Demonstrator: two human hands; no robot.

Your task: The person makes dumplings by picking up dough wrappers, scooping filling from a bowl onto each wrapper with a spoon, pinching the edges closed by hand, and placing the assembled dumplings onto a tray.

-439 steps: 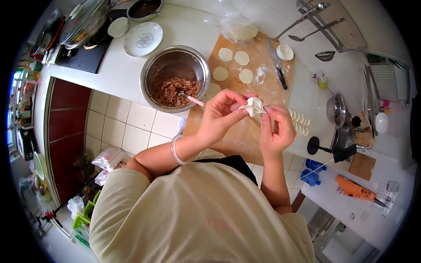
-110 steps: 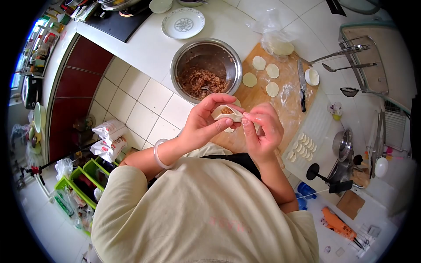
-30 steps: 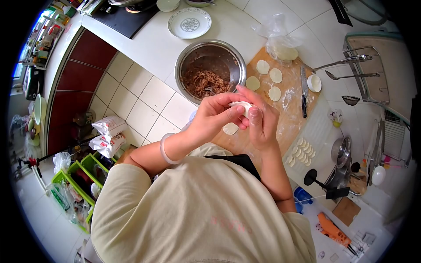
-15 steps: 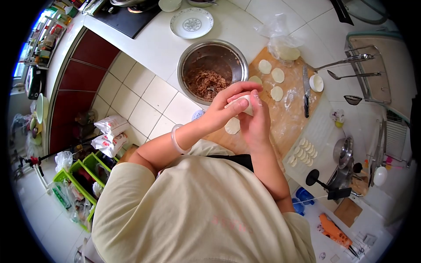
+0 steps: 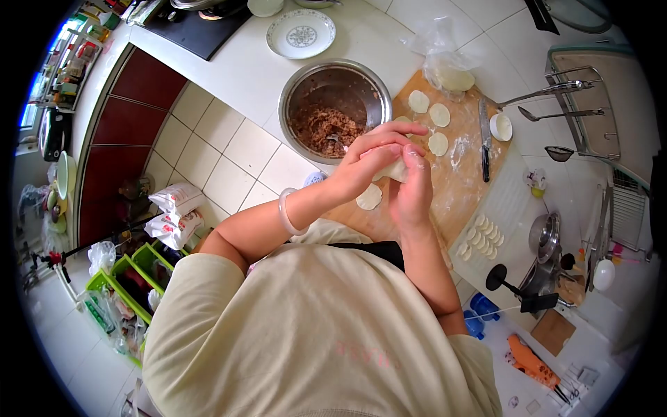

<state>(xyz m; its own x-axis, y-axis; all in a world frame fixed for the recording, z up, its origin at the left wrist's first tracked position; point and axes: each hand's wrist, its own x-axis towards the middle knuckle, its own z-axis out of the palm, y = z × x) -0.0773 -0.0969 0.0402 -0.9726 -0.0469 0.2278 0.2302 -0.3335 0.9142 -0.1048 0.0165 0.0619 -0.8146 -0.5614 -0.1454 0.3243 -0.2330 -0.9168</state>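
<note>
Both hands are pressed together around a dumpling, a pale dough piece mostly hidden by the fingers. My left hand is closed on it from the left, a clear bracelet on its wrist. My right hand closes on it from the other side, its thumb and fingertips dusted with flour. Beneath them is the floured wooden board. On it lie several round dough wrappers, and one wrapper is just below the hands. Left of the board stands a steel bowl of minced filling.
A knife and a small white bowl sit at the board's right edge. Several finished dumplings stand in rows on the right. A patterned plate is behind the steel bowl; a plastic bag lies at the board's far end.
The hands have closed further over the dumpling, covering more of it. They have shifted slightly to the right, and the left fingers reach farther over.
</note>
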